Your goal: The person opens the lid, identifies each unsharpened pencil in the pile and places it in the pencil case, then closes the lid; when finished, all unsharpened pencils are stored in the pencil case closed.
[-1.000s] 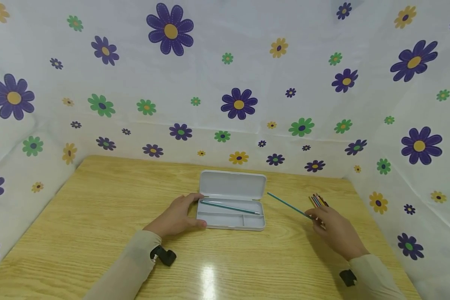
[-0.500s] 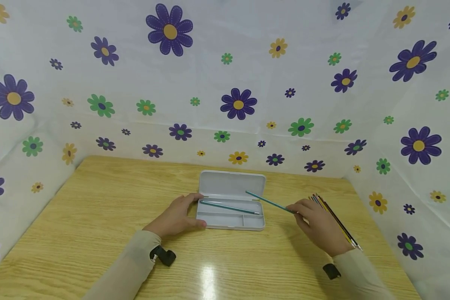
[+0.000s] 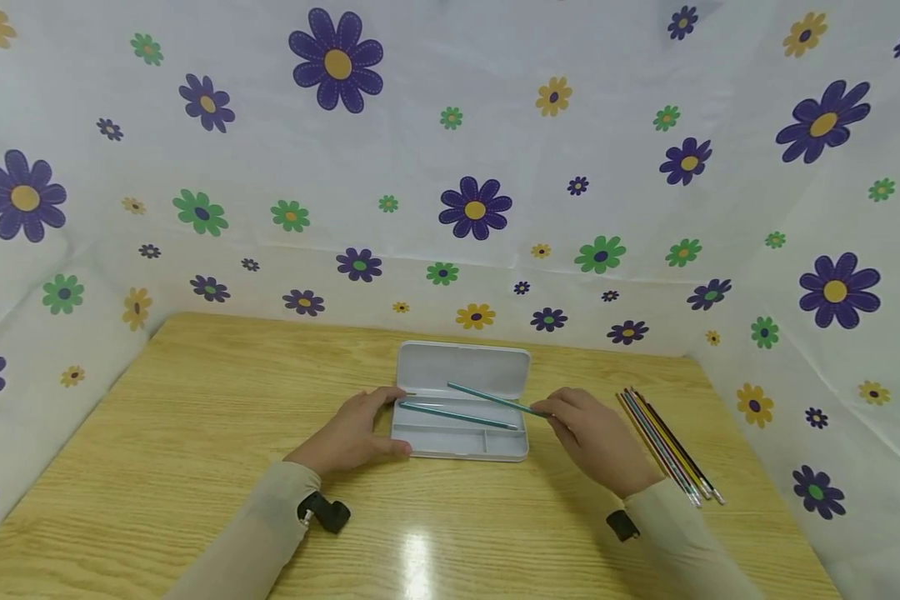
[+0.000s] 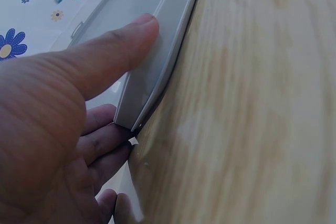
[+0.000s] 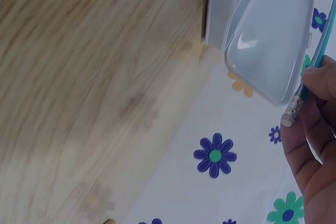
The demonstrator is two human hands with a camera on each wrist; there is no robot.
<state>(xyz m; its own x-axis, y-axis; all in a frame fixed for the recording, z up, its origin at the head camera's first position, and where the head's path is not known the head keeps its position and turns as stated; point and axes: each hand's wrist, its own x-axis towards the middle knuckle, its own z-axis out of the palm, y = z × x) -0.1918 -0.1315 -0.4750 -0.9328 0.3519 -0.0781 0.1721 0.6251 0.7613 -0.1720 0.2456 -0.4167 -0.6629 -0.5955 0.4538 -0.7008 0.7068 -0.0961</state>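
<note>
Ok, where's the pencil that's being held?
In the head view, the teal pencil is just right of centre, pinched in the right hand, its far end showing against the open lid of the white pencil case.

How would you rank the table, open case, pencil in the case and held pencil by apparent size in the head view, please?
Table
Open case
Pencil in the case and held pencil: unsure, as fingers hide the latter's end.

On the table (image 3: 157, 433), case (image 3: 435, 440), pencil (image 3: 461, 416) inside; at its twelve o'clock, lid (image 3: 461, 367); at nine, left hand (image 3: 351, 433); at three, right hand (image 3: 598, 437) with second pencil (image 3: 487, 396), then loose pencils (image 3: 663, 446).
</note>
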